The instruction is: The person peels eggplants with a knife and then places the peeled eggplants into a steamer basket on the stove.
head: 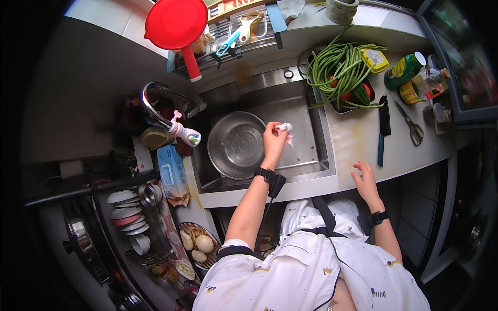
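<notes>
My left hand (274, 142) pinches a crumpled white and pink scrap (286, 131), perhaps tissue or thin plastic, above the stainless steel sink (301, 109). Just left of that hand, a round metal basin (237, 145) sits in the sink. A few small green bits lie on the sink floor near its right wall. My right hand (365, 180) hangs over the front edge of the countertop (350, 144), fingers apart and holding nothing. Closest to it is a kitchen knife (383, 132) with a dark blade and blue handle. Kitchen scissors (410, 124) lie farther right.
Long beans (338, 74) overhang a metal tray behind the knife. Bottles (404, 70) stand back right, by an open window (459, 58). A faucet (155, 112) arches over the sink's left side, near a wipes pack (171, 175). A red ladle (177, 23) rests upper left.
</notes>
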`<move>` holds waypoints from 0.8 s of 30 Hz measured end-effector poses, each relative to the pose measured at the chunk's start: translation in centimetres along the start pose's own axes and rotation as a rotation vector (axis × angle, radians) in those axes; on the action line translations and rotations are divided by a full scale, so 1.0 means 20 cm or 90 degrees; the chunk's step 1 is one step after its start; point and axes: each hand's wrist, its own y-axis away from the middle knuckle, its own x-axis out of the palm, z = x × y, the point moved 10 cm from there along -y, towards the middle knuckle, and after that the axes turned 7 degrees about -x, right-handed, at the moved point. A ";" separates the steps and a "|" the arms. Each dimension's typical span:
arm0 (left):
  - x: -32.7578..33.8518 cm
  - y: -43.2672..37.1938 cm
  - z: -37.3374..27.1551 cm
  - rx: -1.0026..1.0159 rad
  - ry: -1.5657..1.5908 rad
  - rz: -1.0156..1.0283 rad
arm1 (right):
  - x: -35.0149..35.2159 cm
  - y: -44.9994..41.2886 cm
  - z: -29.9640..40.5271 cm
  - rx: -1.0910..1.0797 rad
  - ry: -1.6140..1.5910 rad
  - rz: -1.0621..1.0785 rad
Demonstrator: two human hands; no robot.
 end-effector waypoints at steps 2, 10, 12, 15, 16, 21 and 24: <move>-0.08 -0.03 -0.16 0.050 0.126 -0.107 | 0.07 0.04 -0.08 -0.003 0.085 0.000; 0.10 -0.43 -0.53 0.353 -0.223 -0.110 | 0.29 0.06 -0.09 0.077 0.221 0.155; 0.26 -0.59 -0.48 0.394 -0.370 -0.056 | 0.31 0.05 -0.09 0.108 0.202 0.193; 0.38 -0.71 -0.34 0.475 -0.517 -0.051 | 0.31 0.05 -0.06 0.120 0.193 0.198; 0.36 -0.74 -0.32 0.441 -0.505 -0.025 | 0.31 0.05 -0.06 0.130 0.191 0.197; -0.14 -0.79 -0.20 0.280 -0.529 -0.146 | 0.27 0.06 -0.08 0.155 0.152 0.182; -0.71 -0.86 -0.11 0.265 -0.594 -0.324 | 0.29 0.06 -0.07 0.143 0.146 0.189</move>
